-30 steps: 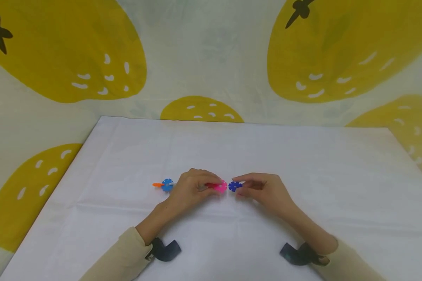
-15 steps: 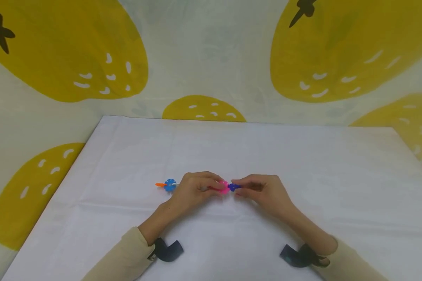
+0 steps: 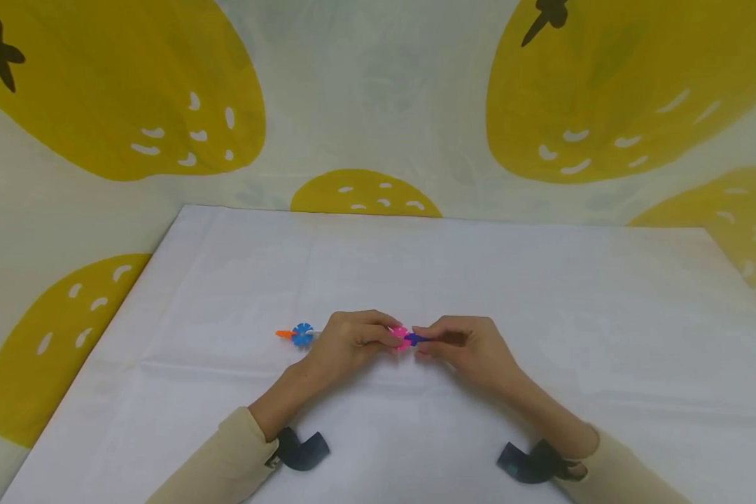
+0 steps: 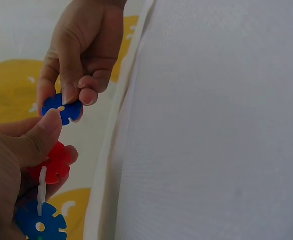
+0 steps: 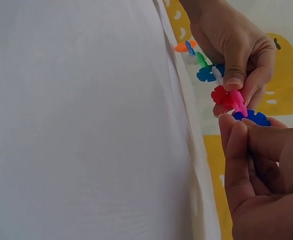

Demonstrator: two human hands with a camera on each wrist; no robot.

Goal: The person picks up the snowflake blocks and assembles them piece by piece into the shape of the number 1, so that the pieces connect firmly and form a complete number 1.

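A chain of slotted plastic snowflake discs extends leftward from the hands. In the head view, my left hand [image 3: 343,343] pinches the pink disc [image 3: 401,332] at its right end. The dark blue disc [image 5: 256,118] meets the pink one edge to edge, and my right hand [image 3: 475,344] pinches it between thumb and fingers. Fingertips hide how deep the slots sit. Along the chain come a red disc [image 4: 59,162], a white disc [image 4: 42,186] seen edge-on, a blue disc [image 3: 302,334], a green disc [image 5: 201,59] and an orange disc [image 3: 284,334] at the far end.
A white cloth [image 3: 542,280] with faint creases covers the table. Behind it hangs a pale backdrop [image 3: 378,91] printed with large yellow fruit. Dark wrist straps [image 3: 302,449] sit at both beige sleeves [image 3: 217,455].
The dark blue disc has moved left, from a small gap to contact with the pink disc, and has turned nearly edge-on in the head view. Both hands keep their pinch.
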